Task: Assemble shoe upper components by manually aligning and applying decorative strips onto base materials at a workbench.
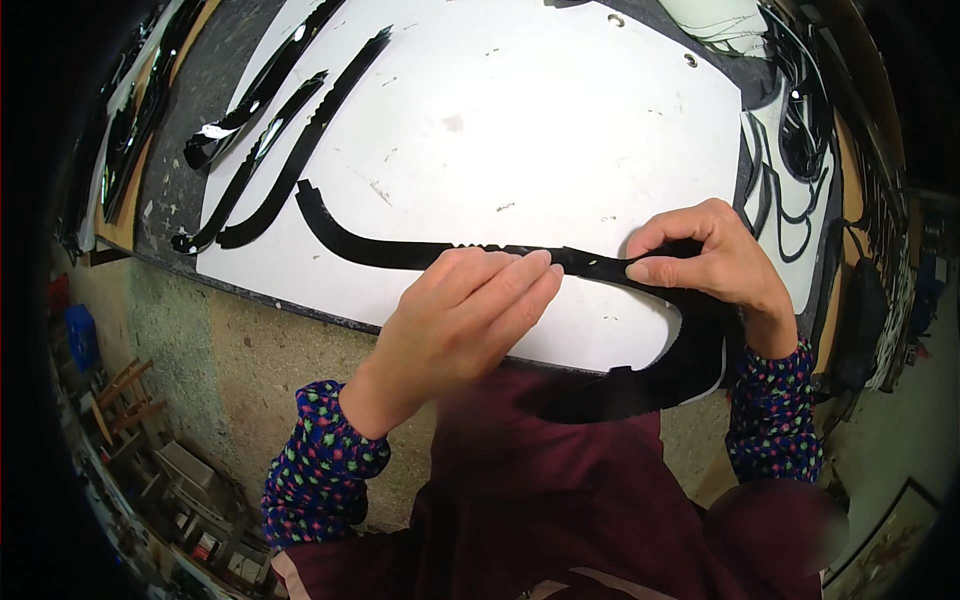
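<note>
Clearly, the long, curved black strip of thin, leather-like material [395,254] looks light and limp, likely to bend or twist wherever it lacks support, and its smooth face may slide a little under dry skin. It lies partly on the broad white sheet [550,140], crossing it near the person's side; its left end curls away from the body, while beyond the right hand it seems to run into a wider black part [690,345] that reaches past the near border of the sheet. The left hand [440,325] has its fingers pressed together with the tips on the middle of the strip; its thumb is hidden, so I cannot tell whether it grips from below. The right hand [710,260] pinches the strip between thumb and forefinger, near a small pale spot. Narrow sections seem best held flat between fingertips, close to the notched edge, since a tug on the far ends could stretch or crease them. The widest room stretches over the sheet beyond both hands; leftward, glossy narrow black strips [303,155] lie at a slant, rightward sit black-edged cut pieces [795,235], and nearest the body the maroon apron [545,480] could catch the overhang.
</note>
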A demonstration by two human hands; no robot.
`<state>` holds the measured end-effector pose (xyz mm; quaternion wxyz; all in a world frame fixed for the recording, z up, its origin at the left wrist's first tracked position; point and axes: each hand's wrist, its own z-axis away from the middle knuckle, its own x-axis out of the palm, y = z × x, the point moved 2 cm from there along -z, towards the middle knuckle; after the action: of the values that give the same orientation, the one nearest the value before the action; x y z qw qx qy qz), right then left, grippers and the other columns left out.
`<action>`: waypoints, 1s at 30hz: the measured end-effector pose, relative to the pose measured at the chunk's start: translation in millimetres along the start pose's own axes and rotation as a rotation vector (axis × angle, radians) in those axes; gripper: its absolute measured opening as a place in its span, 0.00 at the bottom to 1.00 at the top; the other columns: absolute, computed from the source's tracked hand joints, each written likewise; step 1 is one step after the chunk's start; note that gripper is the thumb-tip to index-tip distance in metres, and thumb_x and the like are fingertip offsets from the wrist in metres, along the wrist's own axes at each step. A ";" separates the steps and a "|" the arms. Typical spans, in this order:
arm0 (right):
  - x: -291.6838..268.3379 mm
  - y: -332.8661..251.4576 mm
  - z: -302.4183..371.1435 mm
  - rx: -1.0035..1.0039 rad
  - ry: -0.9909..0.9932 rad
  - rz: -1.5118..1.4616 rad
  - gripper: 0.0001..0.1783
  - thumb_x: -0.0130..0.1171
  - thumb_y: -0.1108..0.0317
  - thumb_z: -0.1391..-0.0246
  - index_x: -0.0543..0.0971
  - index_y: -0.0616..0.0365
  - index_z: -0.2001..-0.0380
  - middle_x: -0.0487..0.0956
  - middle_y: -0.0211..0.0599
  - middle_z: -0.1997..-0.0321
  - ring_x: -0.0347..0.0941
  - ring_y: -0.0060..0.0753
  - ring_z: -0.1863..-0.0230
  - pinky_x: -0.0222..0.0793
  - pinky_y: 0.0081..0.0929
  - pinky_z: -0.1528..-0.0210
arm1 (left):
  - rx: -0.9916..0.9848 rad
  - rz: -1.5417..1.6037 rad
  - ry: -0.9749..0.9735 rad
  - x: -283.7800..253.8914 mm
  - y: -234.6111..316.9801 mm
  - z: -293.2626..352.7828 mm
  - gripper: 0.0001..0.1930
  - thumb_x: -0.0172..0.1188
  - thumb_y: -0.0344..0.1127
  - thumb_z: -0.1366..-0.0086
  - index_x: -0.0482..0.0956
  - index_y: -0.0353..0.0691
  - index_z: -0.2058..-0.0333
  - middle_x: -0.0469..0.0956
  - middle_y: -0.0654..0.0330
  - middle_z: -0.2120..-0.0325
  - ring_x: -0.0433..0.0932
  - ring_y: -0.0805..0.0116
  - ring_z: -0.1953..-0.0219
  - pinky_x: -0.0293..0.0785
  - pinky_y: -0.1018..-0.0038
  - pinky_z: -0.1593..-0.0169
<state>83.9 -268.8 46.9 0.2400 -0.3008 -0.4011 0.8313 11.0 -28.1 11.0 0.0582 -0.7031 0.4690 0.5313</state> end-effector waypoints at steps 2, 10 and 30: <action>-0.5 1.3 0.2 0.003 -0.003 -0.007 0.08 0.67 0.70 0.51 0.86 0.62 0.67 0.83 0.32 0.73 0.76 0.20 0.71 0.71 0.18 0.65 | 0.002 0.000 0.009 0.4 0.0 0.4 0.16 0.55 0.30 0.41 0.80 0.38 0.53 0.79 0.60 0.56 0.75 0.67 0.62 0.72 0.73 0.60; -1.6 4.0 1.2 -0.024 0.005 -0.006 0.08 0.67 0.70 0.50 0.86 0.61 0.67 0.83 0.31 0.73 0.76 0.20 0.70 0.71 0.18 0.64 | 0.008 -0.009 0.022 0.9 0.5 0.1 0.16 0.56 0.30 0.41 0.80 0.38 0.53 0.79 0.60 0.56 0.76 0.67 0.62 0.72 0.73 0.60; 0.4 -2.7 -0.3 0.009 -0.002 0.040 0.08 0.66 0.69 0.50 0.85 0.62 0.68 0.83 0.31 0.74 0.75 0.19 0.73 0.70 0.18 0.67 | 0.018 -0.058 -0.001 3.8 3.0 1.6 0.17 0.55 0.29 0.41 0.80 0.38 0.52 0.78 0.61 0.55 0.76 0.68 0.60 0.73 0.73 0.59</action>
<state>84.3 -266.9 48.8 0.2243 -0.3069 -0.3915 0.8380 7.7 -31.1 8.5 0.0802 -0.7155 0.4533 0.5255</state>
